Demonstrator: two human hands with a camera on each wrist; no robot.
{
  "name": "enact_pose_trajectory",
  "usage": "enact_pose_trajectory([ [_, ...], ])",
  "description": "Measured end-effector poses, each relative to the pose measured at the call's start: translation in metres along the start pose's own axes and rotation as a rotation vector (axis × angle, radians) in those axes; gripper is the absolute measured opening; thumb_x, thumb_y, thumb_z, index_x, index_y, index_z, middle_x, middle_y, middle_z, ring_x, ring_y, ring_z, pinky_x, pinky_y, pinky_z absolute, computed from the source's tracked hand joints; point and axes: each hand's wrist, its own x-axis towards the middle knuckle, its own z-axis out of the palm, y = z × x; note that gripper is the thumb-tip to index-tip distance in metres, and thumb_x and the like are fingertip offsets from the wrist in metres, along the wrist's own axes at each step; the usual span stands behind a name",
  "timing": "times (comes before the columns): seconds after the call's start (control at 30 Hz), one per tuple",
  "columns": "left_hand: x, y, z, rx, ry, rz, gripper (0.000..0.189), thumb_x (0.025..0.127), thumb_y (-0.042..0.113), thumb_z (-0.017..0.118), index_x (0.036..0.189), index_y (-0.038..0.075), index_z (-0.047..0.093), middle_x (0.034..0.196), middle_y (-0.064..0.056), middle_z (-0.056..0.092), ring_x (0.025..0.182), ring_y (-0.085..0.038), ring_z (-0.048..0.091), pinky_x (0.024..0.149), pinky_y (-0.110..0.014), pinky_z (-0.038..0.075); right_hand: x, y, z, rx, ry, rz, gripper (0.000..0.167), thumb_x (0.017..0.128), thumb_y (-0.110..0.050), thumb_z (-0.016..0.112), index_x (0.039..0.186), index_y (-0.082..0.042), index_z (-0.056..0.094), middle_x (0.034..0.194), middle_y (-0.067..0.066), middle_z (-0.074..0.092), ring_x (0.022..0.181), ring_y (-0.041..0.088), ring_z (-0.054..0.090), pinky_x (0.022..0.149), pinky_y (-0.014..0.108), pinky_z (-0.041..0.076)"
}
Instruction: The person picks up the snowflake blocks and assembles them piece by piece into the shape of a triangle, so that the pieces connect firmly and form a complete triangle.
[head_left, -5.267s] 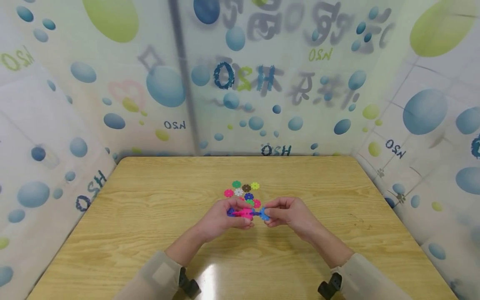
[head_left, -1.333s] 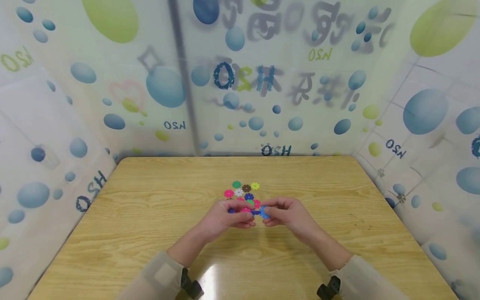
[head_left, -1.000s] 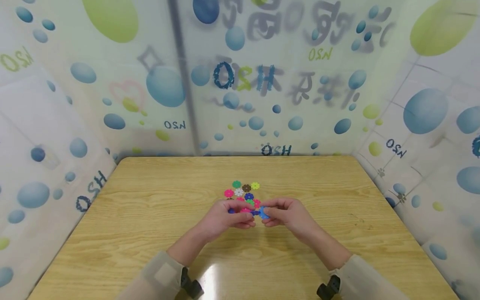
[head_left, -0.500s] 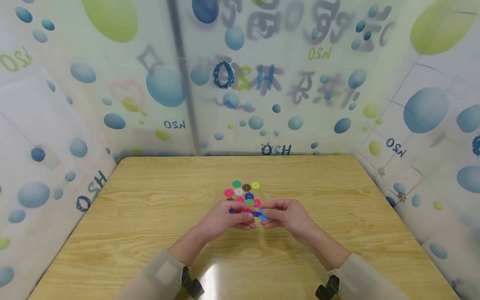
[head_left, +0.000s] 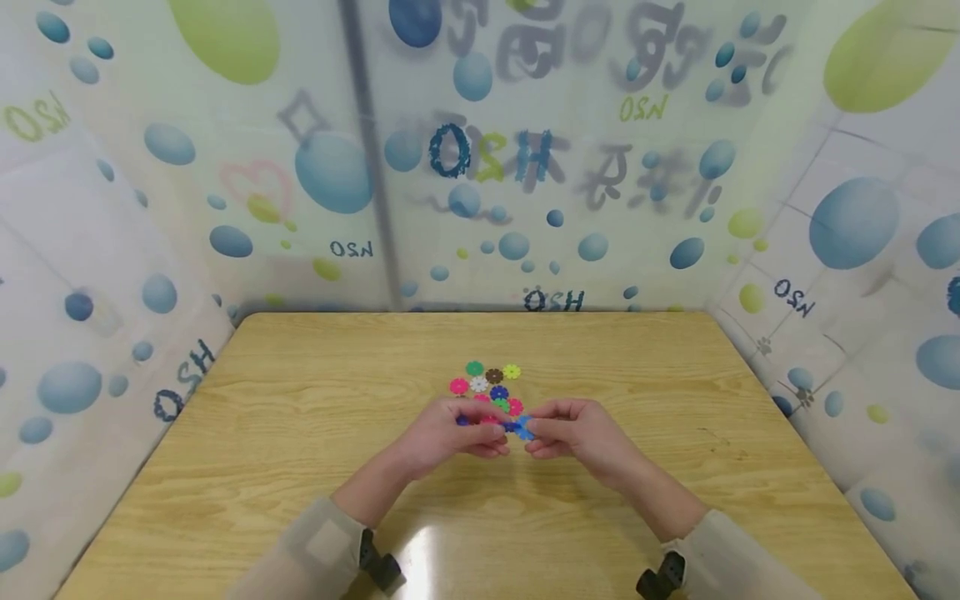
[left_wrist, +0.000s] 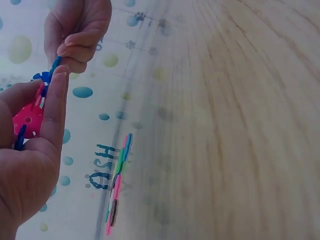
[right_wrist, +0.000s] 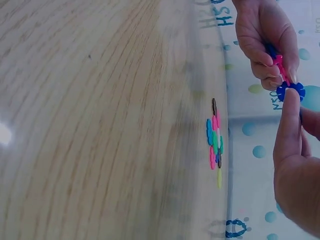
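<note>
Slotted flower-shaped plastic discs are joined in a short chain between the two hands, above the table. My left hand [head_left: 442, 435] pinches the chain around a pink disc [left_wrist: 25, 120], with a dark blue disc [left_wrist: 20, 138] beside it near the palm. Another dark blue disc [right_wrist: 291, 92] sits past the left fingertips, edge-on to the pink one. My right hand [head_left: 581, 429] pinches a light blue disc [head_left: 524, 428] between thumb and fingers, right at that dark blue disc. Fingers hide part of the pink disc and of the light blue disc.
Just beyond the hands, several loose discs lie flat on the wooden table [head_left: 337, 375], among them a yellow disc [head_left: 512, 372], a white disc [head_left: 478, 384] and a brown disc [head_left: 494, 377]. A patterned curtain [head_left: 480, 275] hangs behind the table.
Since the earliest frame, the left thumb has moved up over the pink disc, and the light blue disc has come slightly left and turned. The loose discs have stayed put.
</note>
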Motion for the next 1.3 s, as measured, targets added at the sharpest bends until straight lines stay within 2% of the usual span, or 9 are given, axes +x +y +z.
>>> enact_pose_trajectory([
  [0.3,0.0004,0.0015,-0.0006,0.016,-0.009,-0.004,0.027,0.106,0.013,0.074,0.13,0.0,0.077,0.124,-0.035,0.074,0.101,-0.023,0.083,0.096,-0.044,0.069,0.0006,0.0016,0.0027,0.056,-0.008,-0.008,0.026,0.108,-0.011,0.069,0.121,0.011,0.071,0.097,0.007,0.081,0.084,0.012,0.081,0.083,0.03,0.07],
  [0.43,-0.0012,0.0038,-0.0038,0.019,-0.028,-0.01,0.035,0.108,0.02,0.072,0.137,0.001,0.072,0.121,-0.029,0.077,0.105,-0.028,0.082,0.097,-0.045,0.069,0.0008,0.0006,0.003,0.05,-0.006,-0.002,0.028,0.109,-0.014,0.068,0.123,0.01,0.07,0.097,0.005,0.08,0.084,0.013,0.08,0.083,0.029,0.07],
  [0.57,-0.0019,0.0062,-0.005,-0.037,-0.029,-0.044,0.044,0.113,0.024,0.059,0.147,-0.004,0.058,0.114,-0.017,0.079,0.107,-0.029,0.082,0.096,-0.042,0.069,-0.0004,0.0009,0.0006,0.027,-0.016,0.021,0.033,0.111,-0.019,0.067,0.129,0.008,0.067,0.102,0.009,0.078,0.085,0.015,0.079,0.083,0.03,0.07],
  [0.67,-0.0021,0.0071,-0.0037,-0.101,-0.022,-0.055,0.045,0.112,0.02,0.051,0.147,-0.009,0.052,0.109,-0.01,0.08,0.104,-0.028,0.083,0.095,-0.041,0.07,-0.0007,0.0018,-0.001,0.018,-0.031,0.033,0.035,0.112,-0.021,0.064,0.133,0.007,0.065,0.105,0.01,0.078,0.086,0.015,0.079,0.084,0.031,0.07],
  [0.77,-0.0011,0.0058,-0.0016,-0.153,-0.019,-0.047,0.041,0.112,0.018,0.049,0.14,-0.01,0.055,0.103,-0.01,0.082,0.1,-0.028,0.084,0.092,-0.043,0.07,-0.0003,0.0028,-0.0013,0.024,-0.048,0.035,0.033,0.113,-0.019,0.062,0.132,0.008,0.066,0.105,0.01,0.078,0.086,0.015,0.079,0.084,0.032,0.07],
  [0.87,-0.0003,0.0038,0.0006,-0.189,-0.015,-0.044,0.046,0.114,0.025,0.046,0.138,-0.013,0.057,0.101,-0.01,0.082,0.097,-0.028,0.084,0.091,-0.044,0.07,0.0006,0.0042,-0.0004,0.033,-0.056,0.04,0.03,0.113,-0.016,0.062,0.131,0.008,0.067,0.106,0.01,0.079,0.086,0.015,0.08,0.084,0.031,0.07],
  [1.03,-0.0005,0.002,0.0034,-0.214,0.039,-0.047,0.058,0.116,0.037,0.044,0.14,-0.015,0.056,0.11,-0.008,0.075,0.092,-0.026,0.083,0.086,-0.043,0.071,0.0004,0.0047,0.0028,0.04,-0.052,0.038,0.029,0.113,-0.015,0.062,0.129,0.008,0.068,0.104,0.006,0.079,0.087,0.014,0.08,0.085,0.031,0.07],
  [1.2,-0.0028,0.0036,0.003,-0.194,0.12,-0.036,0.058,0.117,0.04,0.04,0.144,-0.008,0.057,0.122,-0.009,0.062,0.1,-0.02,0.071,0.081,-0.039,0.069,-0.0011,0.0046,0.0038,0.046,-0.043,0.036,0.029,0.113,-0.016,0.062,0.13,0.007,0.068,0.105,0.005,0.079,0.09,0.015,0.081,0.086,0.033,0.07],
  [1.3,-0.0042,0.006,0.0013,-0.2,0.123,-0.022,0.06,0.118,0.043,0.037,0.146,-0.006,0.056,0.124,-0.01,0.061,0.104,-0.021,0.067,0.081,-0.039,0.068,-0.0015,0.0048,0.0037,0.038,-0.039,0.031,0.031,0.112,-0.018,0.064,0.13,0.006,0.069,0.105,0.004,0.078,0.092,0.016,0.08,0.088,0.035,0.07],
])
